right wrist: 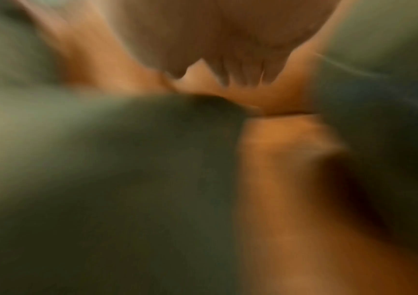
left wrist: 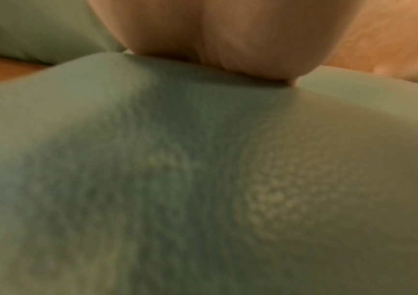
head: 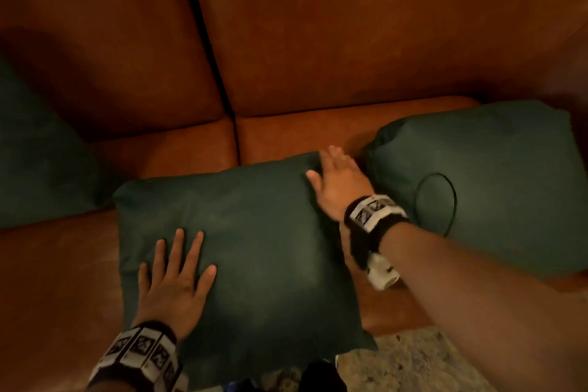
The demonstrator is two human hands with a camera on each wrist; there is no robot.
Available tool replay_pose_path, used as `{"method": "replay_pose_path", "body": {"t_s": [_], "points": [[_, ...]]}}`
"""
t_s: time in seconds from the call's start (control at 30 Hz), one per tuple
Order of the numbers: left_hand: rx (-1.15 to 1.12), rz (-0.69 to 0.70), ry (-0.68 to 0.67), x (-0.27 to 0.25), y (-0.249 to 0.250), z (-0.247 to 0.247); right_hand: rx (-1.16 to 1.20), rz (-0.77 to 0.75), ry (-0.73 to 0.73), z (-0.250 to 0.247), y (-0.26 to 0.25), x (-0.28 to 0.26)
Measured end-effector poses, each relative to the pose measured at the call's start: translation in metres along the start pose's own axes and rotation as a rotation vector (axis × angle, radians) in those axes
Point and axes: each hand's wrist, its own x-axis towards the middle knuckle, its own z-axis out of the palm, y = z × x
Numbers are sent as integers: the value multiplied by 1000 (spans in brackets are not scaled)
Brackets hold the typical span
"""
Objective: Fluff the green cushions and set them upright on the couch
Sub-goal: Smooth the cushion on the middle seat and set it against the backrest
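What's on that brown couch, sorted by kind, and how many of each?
Green cushions: 3, the middle cushion lying flat under both hands, the right cushion, the left cushion
Hands: 2, left hand, right hand
Black cord loop: 1
Total: 6

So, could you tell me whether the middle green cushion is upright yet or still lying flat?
Lying flat. The middle cushion lies face-up on the couch seat, left hand spread flat on it.

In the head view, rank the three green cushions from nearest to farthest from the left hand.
From the left hand:
1. Middle cushion, flat on the seat, under the palm.
2. Left cushion, at the couch's left end.
3. Right cushion, beyond the right hand.
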Motion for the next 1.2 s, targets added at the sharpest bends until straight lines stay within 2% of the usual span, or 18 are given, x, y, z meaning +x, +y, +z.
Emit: {"method": "replay_pose_path", "body": {"t_s": [0.1, 0.17, 0.23, 0.33, 0.4, 0.47, 0.53, 0.6, 0.67, 0.7, 0.73, 0.8, 0.87, 0.97, 1.03, 1.07, 1.13, 1.2], "points": [[22, -6, -20, 2, -1, -2, 10, -330, 87, 28, -72, -65], [20, 5, -25, 3, -4, -3, -143, -507, 7, 59, -90, -91], [22, 17, -37, 3, -6, -2, -108, -426, 10, 77, -68, -97], [25, 45, -38, 3, -7, 0, 136, 0, 79, 92, -11, -117], [27, 60, -57, 3, -11, -1, 253, 283, -45, 107, 23, -147], [25, 44, -60, 4, -12, -9, 359, 418, -48, 114, 35, -176], [98, 95, 34, -2, -1, -12, 463, 406, 117, 114, 15, -186], [243, 359, 127, -17, 26, -7, 364, 203, 245, 110, -27, -180], [398, 643, 113, -28, 43, 9, 200, 46, 255, 117, -56, -173], [441, 702, 137, -28, 42, 14, 150, 51, 221, 122, -52, -171], [451, 661, 147, -30, 34, 12, 147, 108, 187, 128, -39, -175], [401, 472, 167, -32, -1, 3, 220, 272, 73, 143, 2, -192], [394, 258, 154, -30, -64, 1, 308, 410, -36, 144, 31, -219], [245, -18, -117, -35, -142, -20, 405, 556, -14, 114, 42, -244], [253, 57, -65, -61, -113, -33, 412, 433, 106, 83, 16, -241], [279, 142, -46, -69, -83, -30, 440, 300, 74, 67, -11, -235], [205, 247, -138, -81, -18, -20, 336, -5, -130, 57, -64, -213], [155, 432, -224, -83, 16, 0, 79, -126, -345, 53, -99, -188]]}}
